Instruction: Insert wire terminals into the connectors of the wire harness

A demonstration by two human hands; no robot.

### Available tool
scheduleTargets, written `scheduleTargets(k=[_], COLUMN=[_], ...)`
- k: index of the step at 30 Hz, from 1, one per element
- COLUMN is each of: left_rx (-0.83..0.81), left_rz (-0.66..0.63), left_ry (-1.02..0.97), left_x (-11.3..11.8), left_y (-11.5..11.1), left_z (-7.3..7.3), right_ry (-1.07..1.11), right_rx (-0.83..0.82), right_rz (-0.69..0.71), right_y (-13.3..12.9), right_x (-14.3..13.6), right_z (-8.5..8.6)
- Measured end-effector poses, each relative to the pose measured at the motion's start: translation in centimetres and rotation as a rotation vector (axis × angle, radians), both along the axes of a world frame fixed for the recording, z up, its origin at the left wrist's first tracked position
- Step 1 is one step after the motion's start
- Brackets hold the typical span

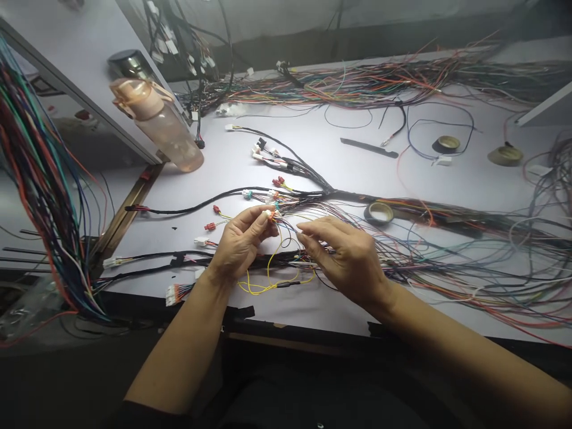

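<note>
My left hand pinches a small orange and white connector between thumb and fingers. Thin wires run from it toward my right hand, whose thumb and fingertips are close together at those wires; whether they grip one is too small to tell. Behind the hands lies a black-wrapped harness with branches ending in white, teal and red connectors. Yellow wires loop below the connector. A roll of tape sits beyond my right hand.
A pinkish bottle leans at the left, near a hanging wire bundle. Loose wires span the back, others spread right. A dark flat strip and two more tape rolls lie at the back right.
</note>
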State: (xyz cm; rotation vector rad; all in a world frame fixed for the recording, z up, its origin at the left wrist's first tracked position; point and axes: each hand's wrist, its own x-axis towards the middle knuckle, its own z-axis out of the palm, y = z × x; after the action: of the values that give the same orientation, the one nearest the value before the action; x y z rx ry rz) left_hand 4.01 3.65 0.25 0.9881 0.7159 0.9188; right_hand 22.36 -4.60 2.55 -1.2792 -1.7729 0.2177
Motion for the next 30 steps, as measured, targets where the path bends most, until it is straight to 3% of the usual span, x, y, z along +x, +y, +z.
scheduleTargets(k=[5, 7, 11, 16, 20, 22, 27, 30], left_rx=[0.032, 0.032, 0.041, 0.03, 0.026, 0.024, -0.069, -0.102], left_rz=[0.02, 0.023, 0.03, 0.063, 0.075, 0.075, 0.054, 0.057], left_ry=[-0.045, -0.052, -0.041, 0.011, 0.046, 0.049, 0.03, 0.05], left_x=[-0.2, -0.2, -0.1, 0.0, 0.1, 0.1, -0.5, -0.8], left_y=[0.1, 0.1, -0.1, 0.0, 0.2, 0.2, 0.3, 0.4], left_z=[0.2, 0.3, 0.6, 0.4, 0.2, 0.2, 0.5, 0.6], right_ry=[-0.144, -0.186, -0.143, -0.028, -0.039, -0.07, -0.319, -0.393], right_rx=[0.049, -0.107, -0.49, -0.492, -0.6, -0.522, 0.015, 0.111], right_rz=[-0.051, -0.039, 0.114, 0.095, 0.0, -0.052, -0.041, -0.074], right_y=[1.2, 1.7, 1.9, 1.6, 1.7, 1.6, 1.7, 2.0], right_x=[0.1, -0.3, -1.3, -1.8, -2.6, -3.1, -3.4, -3.1], right_z=[0.5, 0.3, -0.2, -0.4, -0.8, -1.4, -2.9, -3.2])
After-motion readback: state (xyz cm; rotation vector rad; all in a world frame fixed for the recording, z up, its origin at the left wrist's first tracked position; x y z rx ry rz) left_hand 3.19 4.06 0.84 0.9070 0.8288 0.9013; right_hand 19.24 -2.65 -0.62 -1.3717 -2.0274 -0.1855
